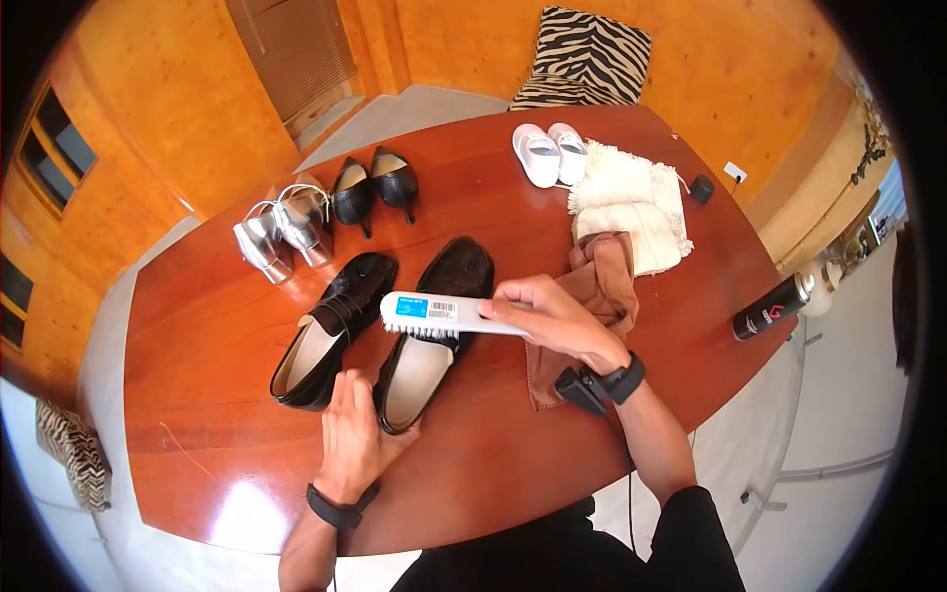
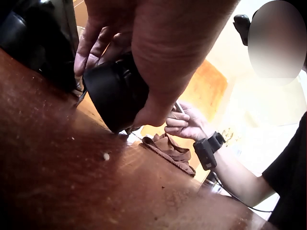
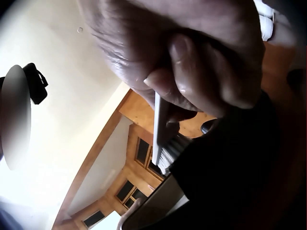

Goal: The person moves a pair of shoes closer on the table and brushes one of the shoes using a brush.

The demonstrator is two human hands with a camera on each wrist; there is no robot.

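Note:
In the head view my right hand [image 1: 552, 318] grips the handle of a white brush [image 1: 424, 312], bristles down, over the middle of a black loafer [image 1: 419, 380]. My left hand [image 1: 357, 434] holds that loafer by its heel, thumb and fingers around it; the left wrist view shows the hand [image 2: 158, 52] around the black heel [image 2: 115, 93]. The other black loafer [image 1: 330, 335] lies just to the left. In the right wrist view the hand's curled fingers [image 3: 192, 81] wrap the brush [image 3: 158, 129], whose bristles meet or nearly meet the dark shoe.
Silver heeled shoes [image 1: 286, 235] and black heels [image 1: 375, 187] stand at the back left, small white shoes [image 1: 550, 155] at the back. A cream cloth [image 1: 631, 212] and brown cloth [image 1: 602, 286] lie right of the loafers. A black spray can [image 1: 772, 308] is at the right edge.

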